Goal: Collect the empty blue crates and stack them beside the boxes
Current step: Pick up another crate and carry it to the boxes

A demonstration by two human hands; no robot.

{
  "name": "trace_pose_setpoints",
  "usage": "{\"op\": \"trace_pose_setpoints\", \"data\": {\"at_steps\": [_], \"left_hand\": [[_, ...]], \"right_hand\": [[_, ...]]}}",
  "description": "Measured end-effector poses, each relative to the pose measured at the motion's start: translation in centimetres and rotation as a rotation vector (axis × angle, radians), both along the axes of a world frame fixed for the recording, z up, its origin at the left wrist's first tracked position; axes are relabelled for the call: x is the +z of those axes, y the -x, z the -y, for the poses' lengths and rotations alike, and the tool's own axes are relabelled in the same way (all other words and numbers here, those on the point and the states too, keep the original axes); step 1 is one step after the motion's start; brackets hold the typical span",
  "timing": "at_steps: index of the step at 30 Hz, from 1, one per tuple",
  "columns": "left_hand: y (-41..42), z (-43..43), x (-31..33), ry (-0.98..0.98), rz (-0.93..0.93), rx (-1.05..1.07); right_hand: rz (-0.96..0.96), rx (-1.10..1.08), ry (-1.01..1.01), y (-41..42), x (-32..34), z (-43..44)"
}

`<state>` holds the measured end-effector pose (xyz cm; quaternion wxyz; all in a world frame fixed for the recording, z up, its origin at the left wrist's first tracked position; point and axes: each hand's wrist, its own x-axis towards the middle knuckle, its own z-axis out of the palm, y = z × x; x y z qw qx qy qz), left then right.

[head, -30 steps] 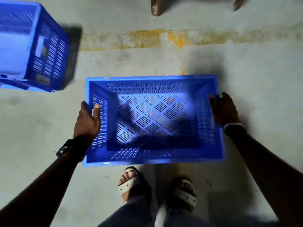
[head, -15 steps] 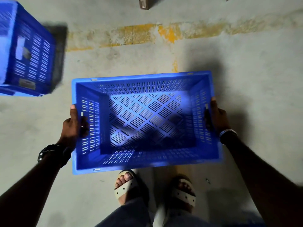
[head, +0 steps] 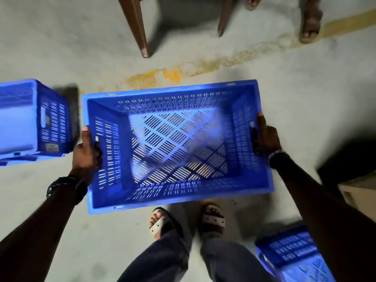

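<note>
I hold the empty blue crate [head: 179,145] level in front of me, open side up, with nothing inside it but the slotted floor, through which the concrete floor [head: 295,94] shows. I carry it by its two short ends so the load sits balanced between my arms and the long walls stay clear of my legs; my sandalled feet [head: 160,222] show just under its near rim. My left hand [head: 87,153] is closed on the left end wall, thumb lying over the rim and fingers curled into what I take to be the handle slot. My right hand [head: 264,137] grips the right end wall the same way, fingers hooked inward at the slot, a wristband [head: 275,154] at the wrist. Both arms reach forward and down, elbows a little bent, forearms angling in toward the crate from either side

A second blue crate [head: 34,119] sits on the floor just beside my left hand, blurred, and a third crate [head: 293,255] lies low at my right, partly behind my right forearm. A pale cardboard box [head: 358,192] edges in at the right, so I judge the stacking spot is that way. Chair legs [head: 136,27] and another person's foot [head: 310,21] stand well beyond the worn yellow line [head: 173,75]
</note>
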<state>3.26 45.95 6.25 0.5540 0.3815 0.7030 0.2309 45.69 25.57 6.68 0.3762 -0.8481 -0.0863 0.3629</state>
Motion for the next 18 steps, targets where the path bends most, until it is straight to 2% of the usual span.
{"op": "trace_pose_setpoints", "data": {"at_steps": [6,10,13,18], "left_hand": [[-6.7,-1.3,18.6,-0.102,0.014,-0.171],[-10.5,-0.2,27.4,-0.144,0.024,-0.322],[-13.8,2.0,31.9,-0.166,0.023,-0.441],[-19.1,7.7,33.8,-0.163,-0.014,-0.633]], "right_hand": [[0.029,-0.123,-0.111,-2.7,19.8,4.6],[0.106,-0.214,-0.098,-3.6,29.4,9.7],[0.128,-0.319,-0.115,-3.3,33.8,15.4],[0.112,-0.573,-0.141,-1.3,35.9,26.7]]}}
